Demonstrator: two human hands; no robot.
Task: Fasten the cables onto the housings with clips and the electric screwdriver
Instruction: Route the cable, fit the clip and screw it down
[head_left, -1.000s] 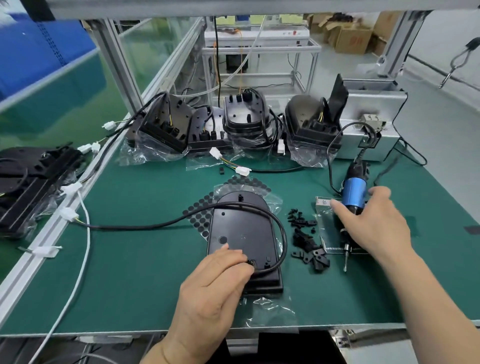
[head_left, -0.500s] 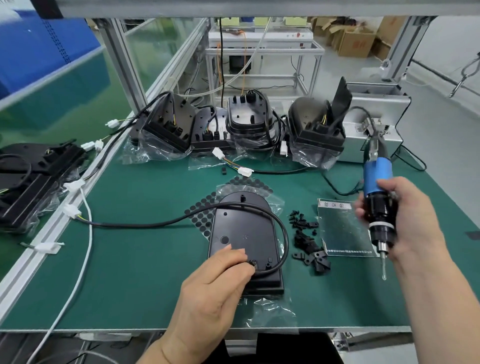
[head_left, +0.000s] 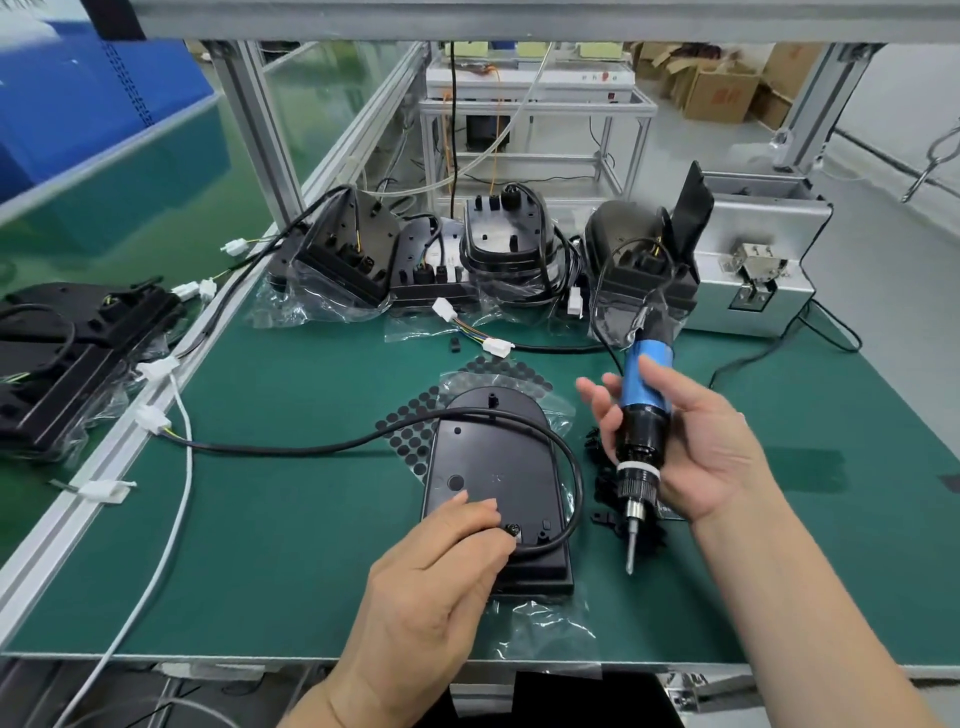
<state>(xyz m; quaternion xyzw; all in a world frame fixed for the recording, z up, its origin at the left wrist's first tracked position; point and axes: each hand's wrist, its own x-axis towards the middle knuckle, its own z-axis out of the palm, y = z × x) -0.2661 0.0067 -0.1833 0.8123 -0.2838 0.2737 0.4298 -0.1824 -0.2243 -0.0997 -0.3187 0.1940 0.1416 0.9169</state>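
Note:
A black housing (head_left: 493, 467) lies flat on the green mat (head_left: 285, 545), with a black cable (head_left: 569, 467) looped over its right side. My left hand (head_left: 431, 587) rests on the housing's near end, its fingertips pinching a small clip with a screw (head_left: 511, 531) against the cable. My right hand (head_left: 696, 452) holds the blue and black electric screwdriver (head_left: 641, 431) in its palm, thumb across the blue body. The bit points down just right of the housing, above loose black clips (head_left: 605, 488).
Several more black housings in plastic bags (head_left: 498, 249) line the back of the mat, white connectors trailing from them. A silver screw feeder box (head_left: 753, 270) stands at the back right. Other housings (head_left: 67, 353) lie on the left bench beyond the aluminium rail.
My right hand has lifted the screwdriver off the mat and brought it left, close to the housing. My left hand has kept its place on the clip.

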